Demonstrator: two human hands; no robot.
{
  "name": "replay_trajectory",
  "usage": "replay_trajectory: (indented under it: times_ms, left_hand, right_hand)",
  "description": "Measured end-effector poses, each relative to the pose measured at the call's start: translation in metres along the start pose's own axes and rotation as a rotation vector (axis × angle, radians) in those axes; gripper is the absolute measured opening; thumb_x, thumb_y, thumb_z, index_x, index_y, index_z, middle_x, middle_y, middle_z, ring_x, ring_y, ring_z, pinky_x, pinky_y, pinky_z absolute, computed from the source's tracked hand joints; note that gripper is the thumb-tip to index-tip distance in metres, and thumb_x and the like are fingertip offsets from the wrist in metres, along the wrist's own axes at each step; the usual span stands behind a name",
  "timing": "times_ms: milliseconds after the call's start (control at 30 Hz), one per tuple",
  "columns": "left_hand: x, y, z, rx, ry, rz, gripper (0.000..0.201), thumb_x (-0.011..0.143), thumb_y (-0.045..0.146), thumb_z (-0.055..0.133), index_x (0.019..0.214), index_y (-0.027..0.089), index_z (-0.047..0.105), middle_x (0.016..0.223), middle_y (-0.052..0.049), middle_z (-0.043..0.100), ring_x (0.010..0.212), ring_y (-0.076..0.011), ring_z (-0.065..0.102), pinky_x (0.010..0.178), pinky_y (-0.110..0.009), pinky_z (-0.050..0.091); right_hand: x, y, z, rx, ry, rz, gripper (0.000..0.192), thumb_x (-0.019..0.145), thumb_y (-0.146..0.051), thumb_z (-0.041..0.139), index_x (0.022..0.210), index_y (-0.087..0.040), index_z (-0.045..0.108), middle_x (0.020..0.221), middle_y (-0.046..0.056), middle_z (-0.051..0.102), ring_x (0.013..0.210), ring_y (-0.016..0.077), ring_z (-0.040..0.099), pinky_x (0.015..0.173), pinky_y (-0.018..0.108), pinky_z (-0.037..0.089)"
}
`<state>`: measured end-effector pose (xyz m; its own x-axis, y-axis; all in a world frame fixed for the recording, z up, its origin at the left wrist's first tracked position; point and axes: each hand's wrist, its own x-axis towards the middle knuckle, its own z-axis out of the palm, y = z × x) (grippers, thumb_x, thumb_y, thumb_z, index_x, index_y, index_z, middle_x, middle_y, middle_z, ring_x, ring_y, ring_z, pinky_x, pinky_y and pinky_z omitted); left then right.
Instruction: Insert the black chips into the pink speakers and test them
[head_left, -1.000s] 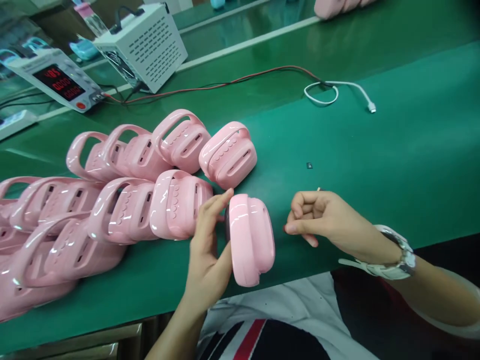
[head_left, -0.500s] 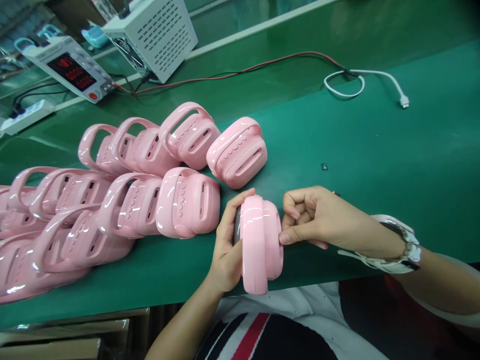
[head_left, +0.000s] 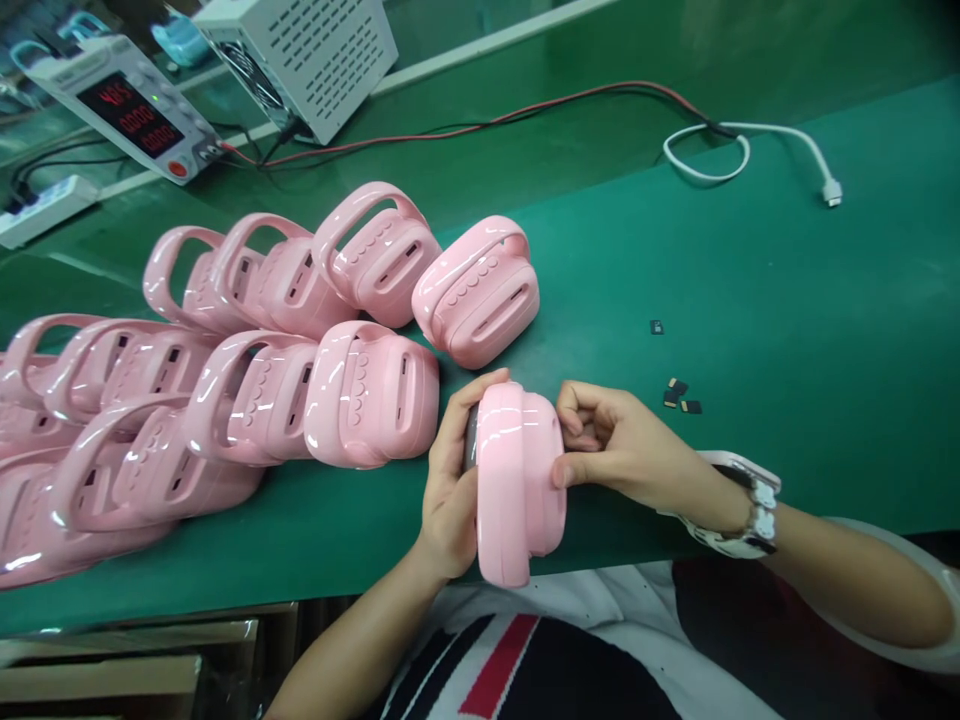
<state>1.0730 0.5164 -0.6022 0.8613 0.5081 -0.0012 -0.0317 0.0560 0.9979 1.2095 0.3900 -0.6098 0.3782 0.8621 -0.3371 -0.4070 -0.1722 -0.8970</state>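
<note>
My left hand (head_left: pixel 448 500) is wrapped round a pink portable speaker (head_left: pixel 504 490), its handle arching towards me. A dark face of it shows beside my left fingers. At the speaker's right side is my right hand (head_left: pixel 615 445), fingers curled and thumb tip against the edge of the casing. Anything between those fingertips is hidden or too small to make out. To the right of this hand lie several small black memory cards: a single memory card (head_left: pixel 657 327) farther back, and a little cluster with another memory card (head_left: pixel 691 407) closer in.
Rows of matching pink speakers (head_left: pixel 375 400) fill the left of the green table (head_left: pixel 840 330). Behind them stand a power supply with red digits (head_left: pixel 127 115) and a grey vented box (head_left: pixel 315 60). A red-and-black lead runs right to a white cable (head_left: pixel 810 150).
My right hand and wrist have shifted slightly left, uncovering the cluster of memory cards. My right thumb stays at the speaker's side, and my left hand keeps its hold. The view has shifted a little.
</note>
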Motion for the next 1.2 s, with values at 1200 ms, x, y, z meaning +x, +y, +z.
replay_trajectory:
  times_ms: [1200]
  left_hand:
    - [0.017, 0.028, -0.022, 0.169, -0.206, -0.302, 0.087, 0.077, 0.023, 0.066, 0.145, 0.039, 0.015, 0.126, -0.001, 0.054, 0.108, -0.0188, 0.056, 0.097, -0.031, 0.041]
  right_hand:
    - [-0.047, -0.032, -0.102, -1.217, 0.41, -0.233, 0.038, 0.087, -0.051, 0.057, 0.098, -0.02, 0.076, 0.083, 0.007, 0.067, 0.055, 0.0154, 0.055, 0.052, 0.03, 0.047]
